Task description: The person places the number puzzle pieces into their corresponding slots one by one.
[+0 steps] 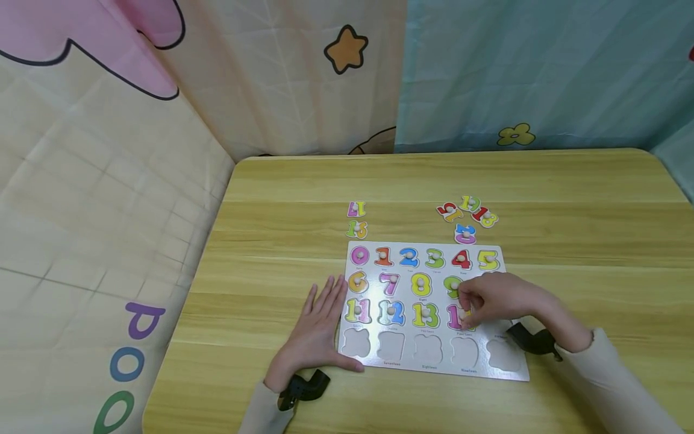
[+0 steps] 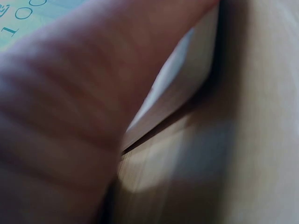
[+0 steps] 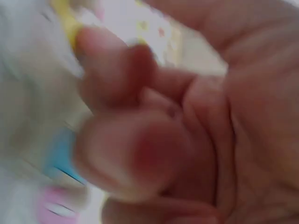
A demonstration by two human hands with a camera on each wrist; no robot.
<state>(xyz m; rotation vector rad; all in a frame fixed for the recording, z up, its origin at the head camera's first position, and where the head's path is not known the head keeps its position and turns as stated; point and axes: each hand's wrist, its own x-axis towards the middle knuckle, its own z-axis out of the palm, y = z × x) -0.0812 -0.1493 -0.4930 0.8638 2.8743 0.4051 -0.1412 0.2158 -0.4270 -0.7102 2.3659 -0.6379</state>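
A white number puzzle board [image 1: 403, 357] lies on the table. My left hand [image 1: 317, 328] rests spread at its left edge, with the thumb along the lower left corner. In the left wrist view the thumb side of that hand [image 2: 70, 112] covers much of the board's edge. Over the board's right side, my right hand [image 1: 501, 296] has thumb and index finger at the magenta number 14 piece [image 1: 453, 316], whose right part they hide. In the right wrist view the curled fingers [image 3: 114, 70] are blurred. The green 9 piece [image 1: 451, 286] sits just above.
Several knobbed number pieces fill the upper rows, among them the 13 [image 1: 425, 315]. Cut-out slots [image 1: 428, 348] line the bottom row. Beyond the board lie a 17 piece [image 1: 356, 209] at left and an 18 piece [image 1: 484, 217] among others at right. Printed curtains [image 1: 282, 78] surround the table.
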